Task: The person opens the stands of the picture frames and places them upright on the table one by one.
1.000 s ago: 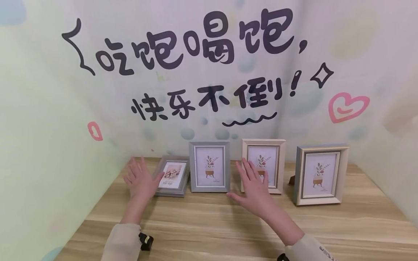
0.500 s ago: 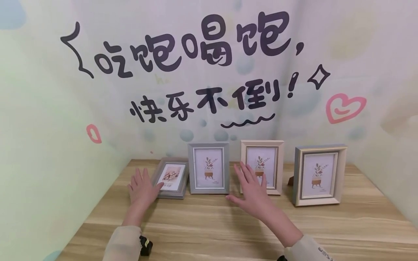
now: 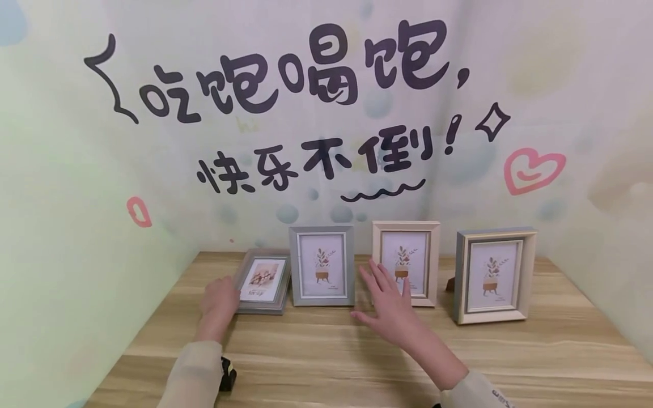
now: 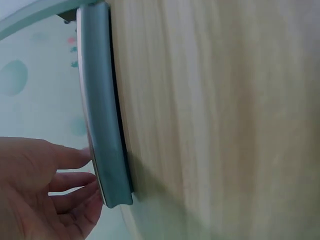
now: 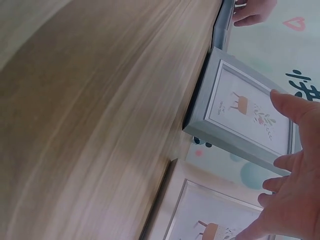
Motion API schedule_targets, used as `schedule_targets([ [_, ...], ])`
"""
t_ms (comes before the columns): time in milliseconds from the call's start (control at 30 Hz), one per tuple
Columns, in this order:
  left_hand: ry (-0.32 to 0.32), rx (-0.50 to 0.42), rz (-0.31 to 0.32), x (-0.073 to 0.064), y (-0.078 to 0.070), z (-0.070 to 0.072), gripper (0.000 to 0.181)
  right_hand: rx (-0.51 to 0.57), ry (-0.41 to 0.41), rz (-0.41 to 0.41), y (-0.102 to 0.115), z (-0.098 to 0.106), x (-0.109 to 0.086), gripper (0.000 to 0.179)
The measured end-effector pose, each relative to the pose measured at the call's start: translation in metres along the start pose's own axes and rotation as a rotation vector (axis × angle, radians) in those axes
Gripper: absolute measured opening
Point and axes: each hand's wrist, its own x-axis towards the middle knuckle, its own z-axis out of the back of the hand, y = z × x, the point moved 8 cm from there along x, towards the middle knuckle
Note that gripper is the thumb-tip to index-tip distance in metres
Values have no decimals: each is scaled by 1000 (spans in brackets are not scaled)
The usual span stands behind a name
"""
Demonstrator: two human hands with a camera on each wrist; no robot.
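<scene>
A grey picture frame (image 3: 262, 283) lies nearly flat, face up, at the left of the row. My left hand (image 3: 219, 297) is at its left side with curled fingers. The left wrist view has the thumb (image 4: 75, 156) against the upper edge of this frame (image 4: 102, 105) and the other fingers bent beside its corner; part of the contact is hidden. With fingers spread, my right hand (image 3: 393, 309) hovers before an upright cream picture frame (image 3: 432, 266) and holds nothing. Between the hands stands an upright blue-grey picture frame (image 3: 322, 300).
Another upright picture frame (image 3: 525, 272), cream with a grey side, stands at the right, its brown prop showing behind. All rest on a wood-grain table (image 3: 331, 368). Behind is a pale printed cloth backdrop (image 3: 285, 34) with dark lettering and pink hearts.
My left hand has gone from spread fingers above the lying frame's left side to curled fingers at that edge. The right hand has hardly moved; the head view has shifted slightly.
</scene>
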Motion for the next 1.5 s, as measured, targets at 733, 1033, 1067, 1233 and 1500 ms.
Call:
schedule_targets([
  [733,149,-50,29,12,15,1,21,34,5,-8,8,-7,-2,82],
  [1033,109,-2,15,15,20,2,21,29,3,7,13,-8,0,78],
  [1067,98,-3,17,15,23,3,21,31,3,8,14,-8,0,77],
  [1233,30,-28,27,13,39,11,26,67,4,40,21,-10,3,75],
  [1500,-116,-196,-8,4,48,17,35,121,-26,220,53,-15,4,67],
])
